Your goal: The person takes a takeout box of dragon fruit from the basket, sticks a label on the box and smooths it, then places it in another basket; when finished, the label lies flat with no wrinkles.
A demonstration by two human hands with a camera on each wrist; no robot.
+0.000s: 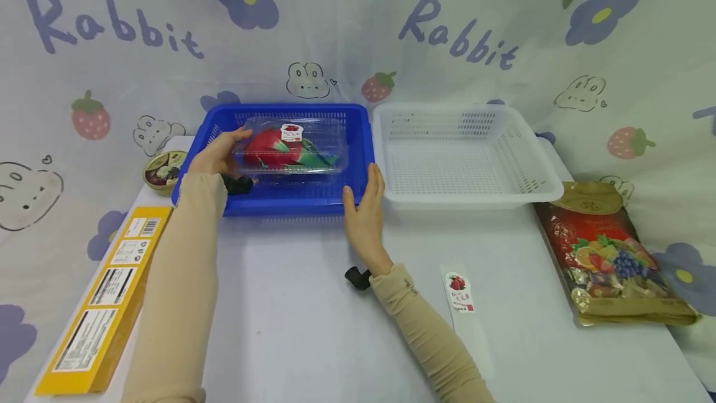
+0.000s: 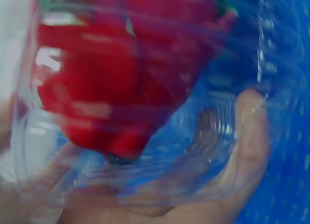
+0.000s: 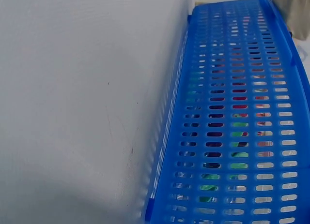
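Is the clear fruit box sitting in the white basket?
No, the clear fruit box is in the blue basket; the white basket holds nothing.

A pale cloth backdrop (image 1: 347,48) printed with purple "Rabbit" lettering, flowers, strawberries and bunny outlines fills the upper frame; a white tabletop (image 1: 291,322) spans the lower half under even light.

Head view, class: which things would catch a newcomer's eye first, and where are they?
The blue basket at the table's middle stands out, with a clear box of red fruit inside, gripped by the left hand. The right hand rests against the basket's near right corner. Beside it sits a white basket.
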